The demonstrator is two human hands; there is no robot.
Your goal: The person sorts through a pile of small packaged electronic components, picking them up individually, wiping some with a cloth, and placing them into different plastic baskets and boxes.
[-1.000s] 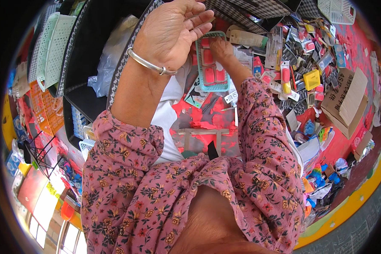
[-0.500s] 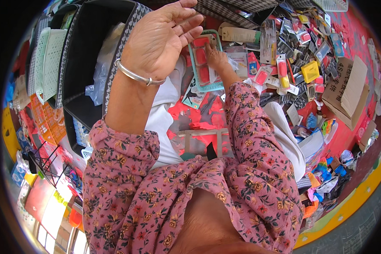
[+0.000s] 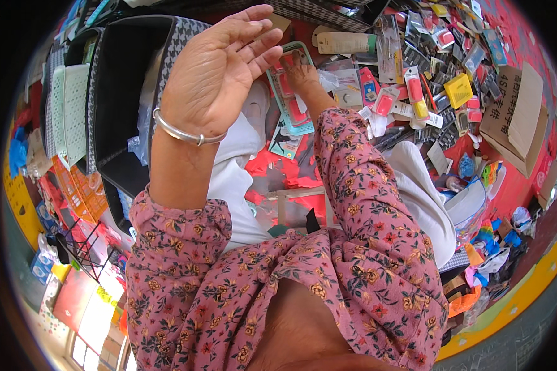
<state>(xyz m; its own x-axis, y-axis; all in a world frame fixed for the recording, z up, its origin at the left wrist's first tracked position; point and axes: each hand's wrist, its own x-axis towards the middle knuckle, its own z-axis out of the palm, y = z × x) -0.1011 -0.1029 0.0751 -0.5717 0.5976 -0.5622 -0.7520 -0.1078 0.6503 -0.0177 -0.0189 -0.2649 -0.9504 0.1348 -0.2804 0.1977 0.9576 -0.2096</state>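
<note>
R hand [image 3: 302, 75] in aqua basket [image 3: 301, 130] w/ pink-red pcs [image 3: 298, 111]; L hand [image 3: 226, 77] up, palm bare.
R fingers reach down over the pcs in the basket's far half; can't tell if they grip one or just touch. L hand is loose, fingers half-curled, nothing in it, silver bangle [image 3: 189, 135] on wrist; its fingertips show just beside the basket's L rim. Basket is ahead of the person, btwn L hand & the big pile of small pkgd goods [image 3: 436, 65] on the R. Printed card [image 3: 286, 145] at basket's near end; tan pack w/ green end [image 3: 345, 43] near its far R corner. Farther R: yellow pc [image 3: 458, 91] on the pile, then cardboard box [image 3: 518, 123], flap up. Far L: black bin [image 3: 127, 86] w/ checked trim, pale green baskets [image 3: 73, 114] next to it.
</note>
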